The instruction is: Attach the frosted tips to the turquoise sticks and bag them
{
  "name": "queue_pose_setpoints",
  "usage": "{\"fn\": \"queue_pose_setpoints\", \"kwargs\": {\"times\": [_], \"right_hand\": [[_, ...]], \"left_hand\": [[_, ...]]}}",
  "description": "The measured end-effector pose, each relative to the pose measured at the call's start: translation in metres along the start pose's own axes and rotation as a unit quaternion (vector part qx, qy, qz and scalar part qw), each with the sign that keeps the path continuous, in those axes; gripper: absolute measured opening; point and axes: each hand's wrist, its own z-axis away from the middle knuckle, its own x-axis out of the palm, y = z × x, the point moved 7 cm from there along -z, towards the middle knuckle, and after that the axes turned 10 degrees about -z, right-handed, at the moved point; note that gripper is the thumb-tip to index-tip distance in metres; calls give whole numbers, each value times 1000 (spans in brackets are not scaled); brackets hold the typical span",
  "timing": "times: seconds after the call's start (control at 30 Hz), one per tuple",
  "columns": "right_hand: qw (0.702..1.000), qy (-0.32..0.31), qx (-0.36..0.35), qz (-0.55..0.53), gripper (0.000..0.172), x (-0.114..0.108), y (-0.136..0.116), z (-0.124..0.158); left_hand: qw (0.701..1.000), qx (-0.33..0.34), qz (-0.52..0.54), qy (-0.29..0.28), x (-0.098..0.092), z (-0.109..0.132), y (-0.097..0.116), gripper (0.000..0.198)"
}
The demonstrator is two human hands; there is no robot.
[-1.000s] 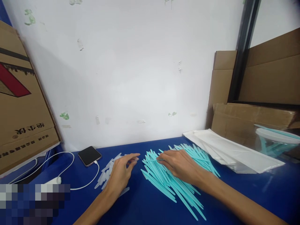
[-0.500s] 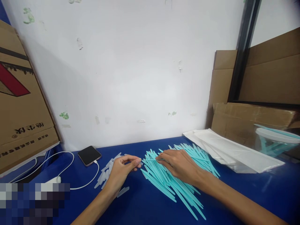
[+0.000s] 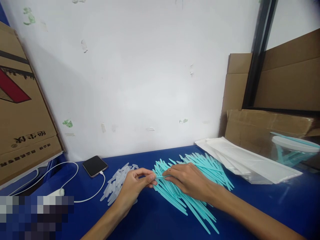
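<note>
A turquoise stick (image 3: pixel 160 177) is showing over the left edge of a pile of sticks (image 3: pixel 183 196), the left hand (image 3: pixel 140 181) pinching one end and the right hand (image 3: pixel 188 178) clamping the other. Pale pieces (image 3: pixel 116 185) are lying near a phone (image 3: pixel 95 166).

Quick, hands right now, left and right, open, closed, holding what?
Left hand: closed in a pinch at one end of a slim teal plastic stick; exactly what it pinches is hidden.
Right hand: closed, holding that stick.
</note>
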Motion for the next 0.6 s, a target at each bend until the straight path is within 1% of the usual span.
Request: {"fn": "queue_pose_setpoints", "kwargs": {"times": [0.1, 0.2, 0.27, 0.33, 0.37, 0.4, 0.43, 0.47, 0.5, 0.53, 0.57, 0.6], "right_hand": [[1000, -5, -12, -2, 26, 2, -3, 0], [1000, -5, -16, -5, 27, 2, -5, 1], [1000, 2, -6, -9, 28, -1, -3, 0], [999, 19, 31, 3, 29, -7, 5, -1], [997, 31, 61, 20, 29, -11, 11, -2], [993, 42, 98, 44, 30, -16, 19, -2], [986, 47, 140, 74, 30, -21, 28, -1], [976, 44, 186, 107, 29, -26, 38, 0], [962, 34, 231, 139, 28, -30, 48, 3], [947, 19, 273, 166, 27, -33, 58, 5], [933, 5, 307, 186, 26, -37, 67, 9], [922, -4, 331, 199, 26, -40, 74, 12]], "left_hand": [[999, 19, -34, -10, 3, 1, 5, 30], [997, 32, -64, -16, 5, 1, 8, 29], [995, 45, -93, 0, 2, 1, 11, 33], [982, 77, -168, 44, -7, 2, 15, 35], [966, 101, -228, 74, -12, 3, 19, 35], [938, 128, -307, 101, -17, 4, 23, 34], [899, 156, -391, 119, -20, 5, 27, 32], [858, 175, -467, 126, -21, 5, 29, 31], [818, 179, -532, 125, -22, 5, 29, 32], [784, 172, -584, 121, -24, 4, 28, 32], [758, 160, -623, 111, -25, 3, 26, 33], [739, 144, -651, 99, -27, 2, 24, 34]]}}
